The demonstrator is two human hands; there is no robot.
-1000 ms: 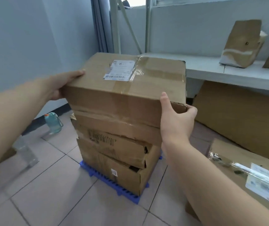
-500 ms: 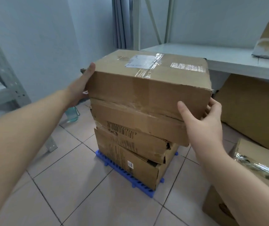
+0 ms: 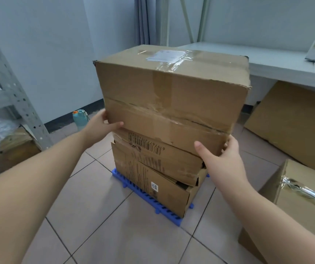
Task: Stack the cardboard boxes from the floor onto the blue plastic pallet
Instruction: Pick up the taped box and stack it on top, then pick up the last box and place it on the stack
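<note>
A large taped cardboard box (image 3: 171, 92) with a white label on top sits on top of two flatter cardboard boxes, a middle box (image 3: 162, 157) and a bottom box (image 3: 152, 185), stacked on the blue plastic pallet (image 3: 147, 199). My left hand (image 3: 103, 124) grips the large box's lower left corner. My right hand (image 3: 219, 159) holds its lower right corner, thumb on the front face and fingers around the side. The pallet shows only along its front edge.
Another cardboard box with shiny tape (image 3: 303, 202) stands on the floor at the right, and a big flat carton (image 3: 293, 122) leans under the white shelf (image 3: 278, 63). A teal bottle (image 3: 80, 119) stands by the wall. A metal rack (image 3: 9, 88) rises at the left.
My hands slid from the large box's upper sides down to its bottom corners. The view moved closer and to the right of the stack.
</note>
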